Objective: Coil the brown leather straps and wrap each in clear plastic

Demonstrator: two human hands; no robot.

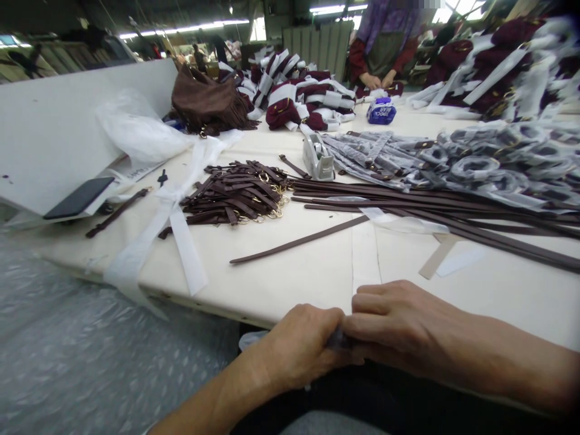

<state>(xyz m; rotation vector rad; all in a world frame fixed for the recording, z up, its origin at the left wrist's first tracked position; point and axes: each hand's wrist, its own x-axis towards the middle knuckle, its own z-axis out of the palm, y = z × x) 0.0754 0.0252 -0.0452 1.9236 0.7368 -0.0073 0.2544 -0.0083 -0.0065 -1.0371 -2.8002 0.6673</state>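
Observation:
At the table's front edge my left hand (pixel 306 341) and my right hand (pixel 399 326) meet, fingers closed and thumbs close together. Between them shows a small bit of something dark and greyish (pixel 338 338), mostly hidden by my fingers. Clear plastic (pixel 251 340) pokes out behind my left wrist. Beyond my hands a single dark brown leather strap (pixel 299 238) lies on the table. Farther back are a bundle of long brown straps (pixel 408 199) and a pile of short brown straps with gold rings (pixel 231 196).
A tape dispenser (pixel 317 158) stands behind the straps, beside a heap of plastic-wrapped straps (pixel 475 160). White strips (pixel 188 251) hang near the left edge by a black phone (pixel 79 198). Burgundy bags (pixel 308 99) are piled behind. Another person's hands (pixel 378 80) work across the table.

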